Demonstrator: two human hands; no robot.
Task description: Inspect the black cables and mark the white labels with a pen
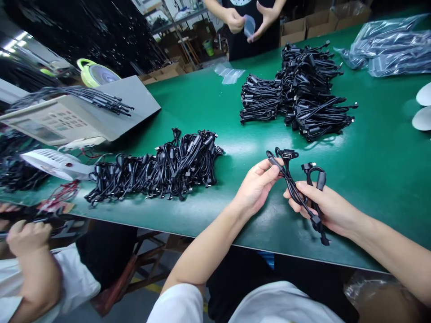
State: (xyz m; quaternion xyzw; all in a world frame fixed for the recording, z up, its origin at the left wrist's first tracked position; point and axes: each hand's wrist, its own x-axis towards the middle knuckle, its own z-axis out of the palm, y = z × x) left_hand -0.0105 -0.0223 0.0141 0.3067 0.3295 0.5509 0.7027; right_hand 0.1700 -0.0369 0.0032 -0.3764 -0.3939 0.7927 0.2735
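Black branched cable [295,190] gripped, left hand [257,186] and right hand [325,207] both closed on it; long axis diagonal, upper connector [287,155] nearer left, lower plugs [320,231] nearer right.

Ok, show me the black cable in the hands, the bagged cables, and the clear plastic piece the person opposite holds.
black cable [295,194], head view, middle of its strands
bagged cables [392,50], head view, top of the plastic bag
clear plastic piece [249,25], head view, its middle

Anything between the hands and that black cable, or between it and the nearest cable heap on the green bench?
Nothing visible: left hand and right hand grip the black cable; no object separates it from the nearest black cable heap.
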